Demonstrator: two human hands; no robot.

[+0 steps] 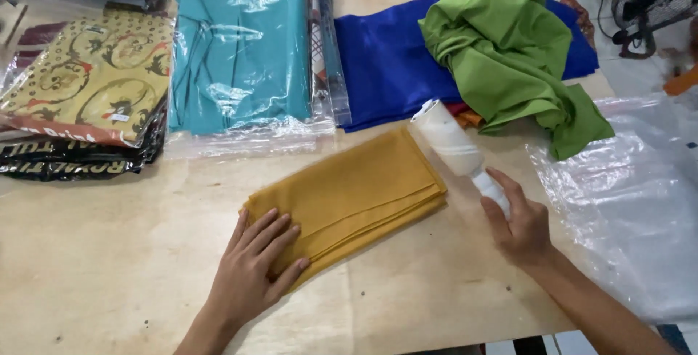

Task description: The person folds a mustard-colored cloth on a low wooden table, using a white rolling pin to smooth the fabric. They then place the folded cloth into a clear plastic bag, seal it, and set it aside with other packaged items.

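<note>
Fingers (273, 235) of the left hand (251, 271) lie spread and flat on the near corner of the folded mustard cloth (349, 195), pinning it to the counter (109, 253); fingers (509, 188) of the right hand (520, 228) are curled around the handle of a white lint roller (451, 140), whose drum rests at the far right edge of the cloth. The cloth sits mid-counter, between the two hands, folded into a flat rectangle of several thin layers with a fine matte weave.

Risks, as judged: the sticky drum may lift or drag the top layer, since only one corner is held down, and so rumple the fold; a stroke run too far may catch the crumpled green fabric (509, 57) just beside the drum. The loose clear plastic sheet (625, 202), near the right forearm, is light and glossy and may cling to the roller or slide off the counter.

Materials: the counter is pale, scuffed plywood. Behind the cloth lie a smooth blue fabric (385, 64) with a slight sheen, a teal cloth in a clear bag (240, 50), and a stack of packaged patterned textiles (87, 86) in ochre and black, all wrapped in glossy film.
</note>
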